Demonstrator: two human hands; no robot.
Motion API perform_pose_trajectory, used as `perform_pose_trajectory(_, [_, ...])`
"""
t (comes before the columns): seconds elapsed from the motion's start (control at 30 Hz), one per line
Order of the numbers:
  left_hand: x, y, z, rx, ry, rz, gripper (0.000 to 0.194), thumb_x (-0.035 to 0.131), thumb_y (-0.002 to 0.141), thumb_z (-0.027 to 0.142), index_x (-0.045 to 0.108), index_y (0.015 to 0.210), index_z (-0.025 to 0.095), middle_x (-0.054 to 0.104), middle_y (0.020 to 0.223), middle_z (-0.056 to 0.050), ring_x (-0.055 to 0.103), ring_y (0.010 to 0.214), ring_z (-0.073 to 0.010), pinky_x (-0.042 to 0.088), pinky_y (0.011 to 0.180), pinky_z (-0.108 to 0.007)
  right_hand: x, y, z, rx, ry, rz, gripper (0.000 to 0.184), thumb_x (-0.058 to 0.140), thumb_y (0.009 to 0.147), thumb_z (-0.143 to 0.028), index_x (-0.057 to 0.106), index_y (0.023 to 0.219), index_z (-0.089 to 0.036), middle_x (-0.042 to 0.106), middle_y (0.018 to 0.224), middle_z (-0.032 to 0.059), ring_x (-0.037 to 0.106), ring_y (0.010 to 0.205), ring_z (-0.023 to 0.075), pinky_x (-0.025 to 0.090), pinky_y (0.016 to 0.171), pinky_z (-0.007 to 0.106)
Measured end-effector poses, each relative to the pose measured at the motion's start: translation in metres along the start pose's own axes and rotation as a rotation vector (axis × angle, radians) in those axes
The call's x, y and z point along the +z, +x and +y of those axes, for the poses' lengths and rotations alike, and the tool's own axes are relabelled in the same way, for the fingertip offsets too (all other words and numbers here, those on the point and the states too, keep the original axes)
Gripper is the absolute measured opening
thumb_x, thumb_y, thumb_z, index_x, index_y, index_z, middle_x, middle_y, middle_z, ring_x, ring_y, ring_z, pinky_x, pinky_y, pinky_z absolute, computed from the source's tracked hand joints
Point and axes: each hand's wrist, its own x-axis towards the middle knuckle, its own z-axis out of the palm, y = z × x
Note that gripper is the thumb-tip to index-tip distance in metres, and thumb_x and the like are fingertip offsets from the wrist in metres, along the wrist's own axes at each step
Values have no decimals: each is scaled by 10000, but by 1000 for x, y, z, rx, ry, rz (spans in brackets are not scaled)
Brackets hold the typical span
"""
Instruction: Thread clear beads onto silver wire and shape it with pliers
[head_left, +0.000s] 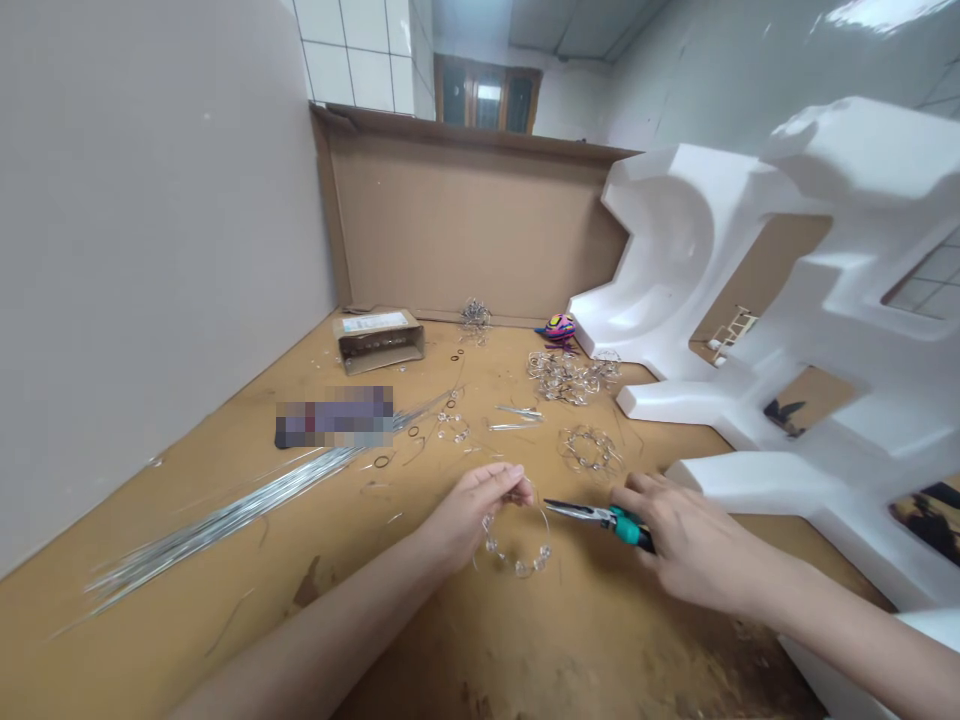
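Note:
Between the thumb and fingers of my left hand (491, 505) is pinched a thin wire ring with clear beads (521, 568), which hangs down toward the table. My right hand (679, 535) grips needle-nose pliers (592, 513) by their green and black handles. Their jaws point left and end just right of the ring's wire, a small gap apart as far as I can tell. Beyond my hands lies another wire ring (591, 450), and a smaller beaded ring (453, 428) rests farther left.
A bundle of straight wires (247, 505) runs across the left side. Behind are an open small cardboard box (381, 342), a heap of wire pieces (570, 378), short cut wires (514, 417) and a colourful ball-like object (559, 327). White foam packing (675, 250) stands along the right.

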Motion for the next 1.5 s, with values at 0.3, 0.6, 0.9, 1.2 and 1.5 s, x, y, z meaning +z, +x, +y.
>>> perform_pose_trajectory(0.3, [-1,0,0,16,92,-10,254,529,799,342,625,658,153,605,668,-23,523,704,-132,371,750,-252,-3,-1,-5,-21,-119,39,113,467,661,-199,500,768,-208,515,772,53,498,667,201,283,581,290])
perform_pose_trajectory(0.6, [-1,1,0,18,127,-18,265,517,802,352,621,659,155,608,669,-25,527,701,-133,374,733,-245,3,-1,-1,-17,-63,12,107,454,673,-180,504,764,-207,516,734,40,507,635,183,267,544,271])
perform_pose_trajectory(0.9, [-1,1,-2,24,141,-14,265,512,802,352,619,663,153,604,675,-30,524,711,-142,374,756,-260,3,0,-1,-35,-62,15,114,460,668,-176,512,765,-204,522,729,40,531,641,186,276,535,273])
perform_pose_trajectory(1.2, [0,0,0,30,158,-6,261,514,803,346,624,661,157,603,678,-35,519,720,-150,373,761,-264,2,1,-3,5,-37,-16,94,451,682,-185,524,740,-201,537,719,27,505,558,146,247,503,261])
perform_pose_trajectory(1.5, [0,1,0,8,71,-19,248,532,796,330,624,651,151,599,666,-25,529,713,-137,377,749,-250,-2,0,1,12,78,-101,136,456,686,-181,541,783,-225,555,715,10,535,613,162,287,537,267])
